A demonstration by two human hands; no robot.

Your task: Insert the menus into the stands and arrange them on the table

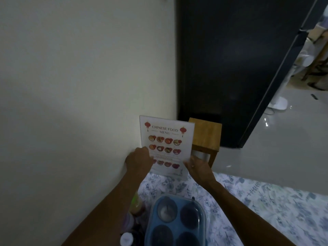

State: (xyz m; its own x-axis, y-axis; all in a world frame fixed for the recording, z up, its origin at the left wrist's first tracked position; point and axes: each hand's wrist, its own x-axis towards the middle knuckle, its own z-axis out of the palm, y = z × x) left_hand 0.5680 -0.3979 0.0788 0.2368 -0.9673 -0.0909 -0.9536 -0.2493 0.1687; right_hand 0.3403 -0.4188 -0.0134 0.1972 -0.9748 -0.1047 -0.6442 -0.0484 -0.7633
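Note:
A white "Chinese Food Menu" sheet with red lanterns and rows of dish photos sits inside a clear upright stand (166,139). The stand rests on the far end of the table (266,206), which has a blue floral cloth, close to the cream wall. My left hand (137,160) grips the stand's lower left edge. My right hand (197,166) holds its lower right edge, fingers against the side. Both hands cover the bottom corners of the menu. No other menu or stand is in view.
A blue lidded container (175,222) with round compartments sits near me on the table, with small bottles (132,219) to its left by the wall. A wooden stool (205,137) stands behind the table's end, beside a tall black fridge (230,68). Shiny floor lies to the right.

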